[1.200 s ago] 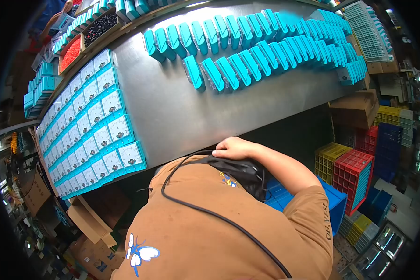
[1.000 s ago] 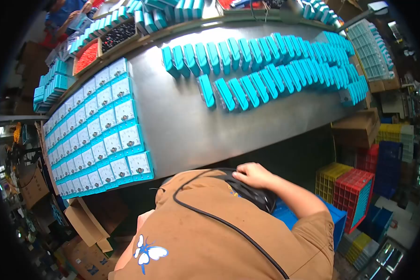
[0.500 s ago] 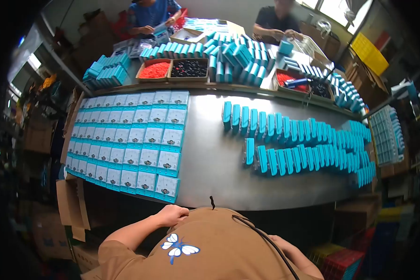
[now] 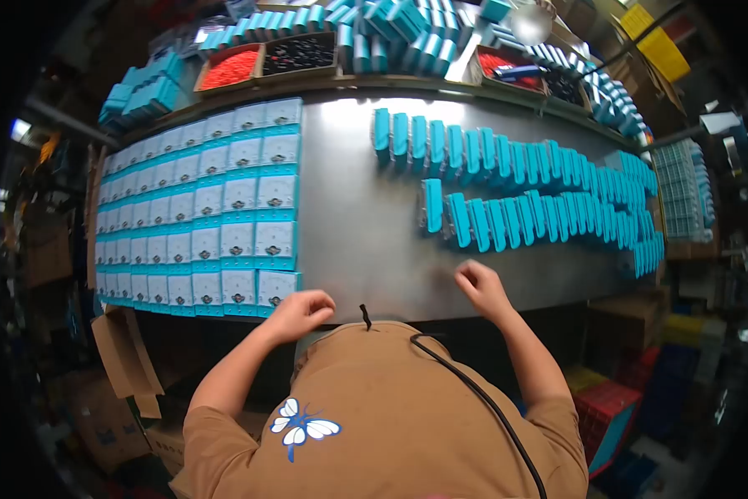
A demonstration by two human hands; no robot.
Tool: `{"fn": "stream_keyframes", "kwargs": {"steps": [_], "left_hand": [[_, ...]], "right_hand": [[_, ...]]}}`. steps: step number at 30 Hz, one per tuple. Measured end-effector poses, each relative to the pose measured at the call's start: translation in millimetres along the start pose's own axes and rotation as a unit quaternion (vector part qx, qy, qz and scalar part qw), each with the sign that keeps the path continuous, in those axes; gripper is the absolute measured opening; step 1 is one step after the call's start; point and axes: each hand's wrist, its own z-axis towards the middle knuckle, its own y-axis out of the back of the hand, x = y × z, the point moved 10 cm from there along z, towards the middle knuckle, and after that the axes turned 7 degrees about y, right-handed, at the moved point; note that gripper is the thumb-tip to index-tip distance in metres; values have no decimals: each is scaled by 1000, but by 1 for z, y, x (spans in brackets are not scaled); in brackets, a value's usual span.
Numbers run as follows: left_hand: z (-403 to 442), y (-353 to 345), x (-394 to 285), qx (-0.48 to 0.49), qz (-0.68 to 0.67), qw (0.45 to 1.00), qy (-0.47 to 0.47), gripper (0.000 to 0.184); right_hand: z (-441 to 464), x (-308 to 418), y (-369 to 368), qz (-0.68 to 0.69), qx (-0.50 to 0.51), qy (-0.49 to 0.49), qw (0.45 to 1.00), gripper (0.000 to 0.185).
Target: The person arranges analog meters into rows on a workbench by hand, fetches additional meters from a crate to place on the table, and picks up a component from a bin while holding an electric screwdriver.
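The left hand [image 4: 305,314] is hovering at the near edge of the bench [image 4: 349,249], its fingers curling and its thumb standing slightly apart from them. It is holding nothing visible and is nearest to the corner meter [image 4: 278,287] of the flat-lying meters [image 4: 238,239]. These are covering the left part of the bench in five rows, their pale faces pointing up and their teal bases showing between rows.

The right hand [image 4: 482,289] is hovering above the near part of the bench, its fingers bending inward; whether thumb and fingertips are touching, I cannot tell. No object is showing in it. Beyond it, the teal cases [image 4: 507,224] are standing on edge in two long lines, running toward the right end of the bench. The case [image 4: 432,205] at the near line's left end is standing slightly apart.

Past the far edge, neighbouring boxes are holding red parts [image 4: 230,68] and black parts [image 4: 299,54].
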Motion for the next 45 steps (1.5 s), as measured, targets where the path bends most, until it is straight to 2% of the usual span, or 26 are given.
{"fn": "stream_keyframes", "kwargs": {"steps": [3, 4, 5, 7, 9, 10, 11, 13, 14, 17, 21, 22, 24, 27, 29, 30, 33, 34, 35, 36, 37, 38, 39, 40, 41, 45], "left_hand": [[49, 36, -53, -34, 14, 995, -95, 16], [75, 47, -58, -34, -21, 993, -107, 16], [100, 57, -62, -34, -55, 991, -117, 15], [137, 69, -93, -80, 20, 984, -157, 18], [178, 46, -112, -28, 75, 984, -159, 35], [193, 34, -121, -48, 72, 979, -183, 49], [207, 18, -126, -69, 68, 974, -205, 65], [228, -6, -139, -137, 84, 955, -250, 80], [233, -13, -145, -171, 91, 943, -269, 87], [256, -34, -140, -137, 51, 965, -217, 92], [232, -2, -135, -257, 61, 918, -294, 89], [217, 22, -129, -300, 55, 902, -304, 87], [197, 70, -103, -257, 38, 938, -232, 88], [130, 123, -91, -285, 146, 923, -214, 86], [93, 113, -90, -222, 224, 921, -227, 84], [81, 97, -78, -191, 253, 921, -225, 83], [50, 41, -44, -98, 357, 914, -165, 83], [44, 30, -33, -93, 366, 913, -157, 83], [41, 21, -22, -89, 374, 911, -148, 83], [41, 18, -13, -101, 371, 913, -135, 83], [41, 16, -5, -113, 369, 914, -123, 83], [41, 15, 2, -125, 368, 915, -111, 83], [42, 15, 6, -136, 363, 915, -107, 83], [44, 15, 10, -147, 359, 916, -103, 83], [47, 15, 14, -157, 355, 916, -99, 83], [48, 10, 24, -183, 316, 922, -132, 87]], "right_hand": [[52, 31, 4, -1, -97, 49, 994, 11], [65, 31, 7, 9, -119, 32, 992, 11], [75, 29, 13, -33, -148, 23, 988, 13], [88, 25, 26, -118, -202, 5, 972, 23], [89, 15, 29, -260, -257, -37, 930, 43], [88, 10, 27, -329, -279, -56, 900, 54], [87, -8, 17, -340, -267, -82, 898, 61], [87, -42, 1, -359, -246, -128, 891, 76], [87, -40, -3, -363, -245, -106, 893, 77], [85, -37, -1, -353, -250, -74, 898, 74], [79, -33, 10, -308, -315, -69, 895, 96], [83, -26, 10, -404, -266, -146, 863, 105], [86, -20, 10, -438, -247, -151, 851, 102], [94, -17, 4, -450, -233, -94, 857, 101], [98, -15, -4, -444, -219, -33, 869, 101], [98, -11, -5, -444, -209, -35, 870, 99], [87, -10, -4, -319, -239, -6, 917, 94], [78, -6, -13, -217, -226, -36, 949, 86], [69, -19, -36, -7, -200, -28, 979, 81], [58, -17, -67, 131, -169, -34, 976, 78], [43, -12, -104, 284, -119, -104, 946, 76], [28, -12, -136, 338, -86, -157, 924, 73], [17, -11, -160, 351, -78, -186, 914, 69], [13, -8, -182, 369, -70, -170, 911, 64], [8, -16, -207, 371, -30, -180, 911, 59], [3, -16, -189, 361, -115, -165, 910, 55]]}}
